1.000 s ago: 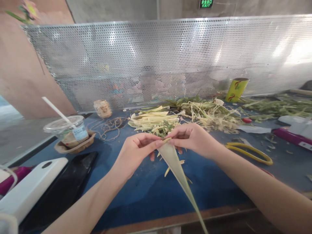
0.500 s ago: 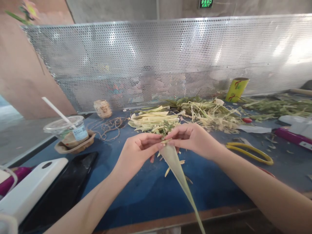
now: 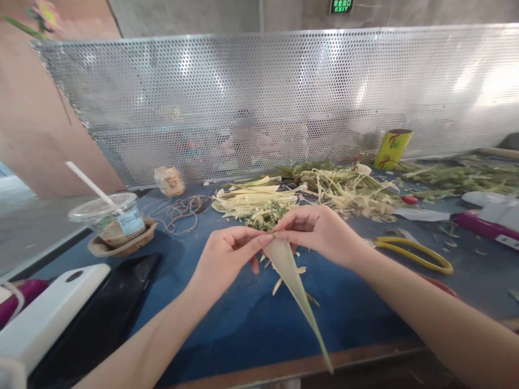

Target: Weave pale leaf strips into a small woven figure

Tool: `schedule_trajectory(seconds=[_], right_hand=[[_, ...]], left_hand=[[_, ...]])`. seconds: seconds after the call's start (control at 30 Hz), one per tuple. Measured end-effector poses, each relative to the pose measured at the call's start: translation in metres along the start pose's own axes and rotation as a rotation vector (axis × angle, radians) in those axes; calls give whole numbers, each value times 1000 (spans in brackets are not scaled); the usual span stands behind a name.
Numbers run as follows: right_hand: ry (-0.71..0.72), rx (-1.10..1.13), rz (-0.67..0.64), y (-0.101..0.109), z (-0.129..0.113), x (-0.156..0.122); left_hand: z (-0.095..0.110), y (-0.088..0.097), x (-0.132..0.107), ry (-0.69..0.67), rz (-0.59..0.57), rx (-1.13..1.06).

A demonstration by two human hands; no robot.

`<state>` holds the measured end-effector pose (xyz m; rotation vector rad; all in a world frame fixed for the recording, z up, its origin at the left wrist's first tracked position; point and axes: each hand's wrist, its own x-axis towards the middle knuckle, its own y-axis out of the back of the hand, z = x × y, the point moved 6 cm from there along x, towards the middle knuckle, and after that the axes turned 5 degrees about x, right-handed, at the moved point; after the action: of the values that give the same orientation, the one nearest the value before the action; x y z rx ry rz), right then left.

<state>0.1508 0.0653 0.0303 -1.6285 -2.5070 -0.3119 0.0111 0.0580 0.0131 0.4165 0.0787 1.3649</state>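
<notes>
A long pale green leaf strip [image 3: 292,275] hangs from both my hands above the blue table [image 3: 227,319], wide at the top and tapering to a point near the table's front edge. My left hand [image 3: 229,254] pinches its top edge from the left with thumb and forefinger. My right hand [image 3: 320,232] pinches the same edge from the right, fingertips almost touching the left ones. A few small leaf scraps [image 3: 284,278] lie on the table beneath.
Heaps of cut leaf strips [image 3: 259,201] and shreds [image 3: 352,189] lie behind the hands. Yellow-handled scissors [image 3: 417,253] lie at right, a lidded cup with straw [image 3: 113,219], twine [image 3: 182,208], a black phone [image 3: 101,319] and a white device [image 3: 48,313] at left. A perforated metal screen [image 3: 259,102] backs the table.
The hands have drawn slightly closer together at the strip's top edge, and the strip's lower tip has swung a little left and up. The view shifted slightly.
</notes>
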Motion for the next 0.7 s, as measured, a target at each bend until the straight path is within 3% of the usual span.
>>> schedule_trajectory(seconds=[0.37,0.7], right_hand=[[-44,32,-10,-1,3,-1],[-72,16,13,-2,3,-1]], left_hand=[[2,5,-2,-47,73,-91],[13,11,-8,-87,204,72]])
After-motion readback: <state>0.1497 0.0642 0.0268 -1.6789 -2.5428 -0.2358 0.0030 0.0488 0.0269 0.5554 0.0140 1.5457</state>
